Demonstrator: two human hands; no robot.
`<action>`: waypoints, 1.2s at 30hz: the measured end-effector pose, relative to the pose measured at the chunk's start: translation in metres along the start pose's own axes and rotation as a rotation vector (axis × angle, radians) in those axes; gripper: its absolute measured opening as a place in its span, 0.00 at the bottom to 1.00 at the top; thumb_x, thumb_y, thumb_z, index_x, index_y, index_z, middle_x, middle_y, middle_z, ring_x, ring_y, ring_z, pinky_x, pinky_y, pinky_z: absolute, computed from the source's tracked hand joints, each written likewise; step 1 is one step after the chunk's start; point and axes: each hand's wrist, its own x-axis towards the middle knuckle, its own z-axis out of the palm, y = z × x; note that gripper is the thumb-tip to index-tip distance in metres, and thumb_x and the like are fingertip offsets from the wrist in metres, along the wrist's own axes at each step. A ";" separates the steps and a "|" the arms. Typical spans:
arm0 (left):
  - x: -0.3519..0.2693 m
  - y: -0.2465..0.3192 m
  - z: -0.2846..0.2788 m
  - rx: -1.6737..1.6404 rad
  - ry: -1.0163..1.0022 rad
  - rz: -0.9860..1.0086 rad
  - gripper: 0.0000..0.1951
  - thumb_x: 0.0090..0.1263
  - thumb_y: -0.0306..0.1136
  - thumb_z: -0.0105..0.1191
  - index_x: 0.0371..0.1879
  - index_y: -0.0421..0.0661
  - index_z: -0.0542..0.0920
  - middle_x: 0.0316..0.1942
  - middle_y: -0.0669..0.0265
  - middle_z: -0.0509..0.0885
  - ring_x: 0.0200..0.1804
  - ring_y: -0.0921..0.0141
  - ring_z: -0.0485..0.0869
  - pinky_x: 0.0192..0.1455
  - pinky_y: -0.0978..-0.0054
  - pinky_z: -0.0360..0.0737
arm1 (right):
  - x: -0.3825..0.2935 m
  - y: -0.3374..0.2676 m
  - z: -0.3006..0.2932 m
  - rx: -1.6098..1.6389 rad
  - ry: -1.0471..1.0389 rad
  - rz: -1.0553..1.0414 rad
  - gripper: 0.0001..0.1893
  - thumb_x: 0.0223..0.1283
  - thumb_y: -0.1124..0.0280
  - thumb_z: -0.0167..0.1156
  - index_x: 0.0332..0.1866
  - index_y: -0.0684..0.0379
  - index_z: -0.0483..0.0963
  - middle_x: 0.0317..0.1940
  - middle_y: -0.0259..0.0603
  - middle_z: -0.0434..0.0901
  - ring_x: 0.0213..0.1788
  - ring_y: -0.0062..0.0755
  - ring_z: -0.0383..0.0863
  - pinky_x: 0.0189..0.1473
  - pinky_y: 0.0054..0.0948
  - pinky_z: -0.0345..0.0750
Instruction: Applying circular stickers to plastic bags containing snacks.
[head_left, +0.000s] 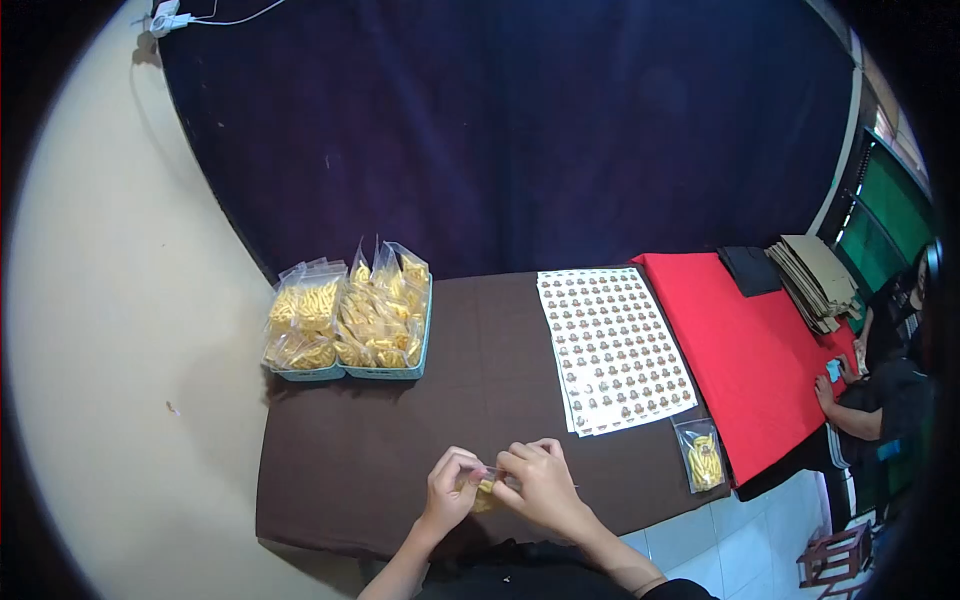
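Near the front edge of the brown-covered table (360, 442), my left hand (453, 491) pinches the top of a clear plastic bag of yellow stick-shaped snacks (484, 504). My right hand (541, 484) grips the same bag's top from the other side, its fingers bent over the plastic. Most of the bag is hidden by the hands. Sheets of small round stickers (619, 349) lie stacked beyond my right hand. A filled snack bag with a sticker on it (703, 456) rests flat at the table's right front corner.
Two light-blue baskets (384, 372) of filled snack bags stand at the back left. A red-covered table (739, 360) adjoins on the right, bearing folded black cloth (750, 271) and stacked cardboard (814, 277). Another person (892, 390) sits beside it. A dark red stool (836, 555) stands on the floor.
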 end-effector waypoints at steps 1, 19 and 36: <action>0.002 0.003 -0.003 -0.006 -0.001 -0.002 0.06 0.59 0.27 0.58 0.29 0.40 0.75 0.30 0.61 0.76 0.33 0.66 0.78 0.36 0.74 0.74 | 0.001 0.001 0.000 0.050 0.005 0.002 0.08 0.50 0.64 0.58 0.28 0.57 0.71 0.25 0.35 0.72 0.34 0.32 0.76 0.49 0.36 0.64; 0.034 0.020 -0.038 -0.012 0.439 -0.001 0.08 0.65 0.29 0.53 0.26 0.41 0.71 0.29 0.66 0.71 0.32 0.76 0.71 0.38 0.82 0.69 | 0.011 -0.026 -0.005 0.188 0.089 -0.069 0.08 0.53 0.69 0.60 0.28 0.58 0.68 0.25 0.35 0.71 0.33 0.33 0.73 0.45 0.34 0.64; 0.021 0.000 -0.054 -0.053 0.534 -0.130 0.11 0.68 0.31 0.52 0.23 0.40 0.72 0.28 0.67 0.72 0.33 0.78 0.70 0.39 0.82 0.68 | 0.009 -0.013 0.013 0.464 -0.003 -0.112 0.09 0.56 0.67 0.59 0.26 0.61 0.71 0.24 0.39 0.76 0.30 0.35 0.76 0.44 0.32 0.66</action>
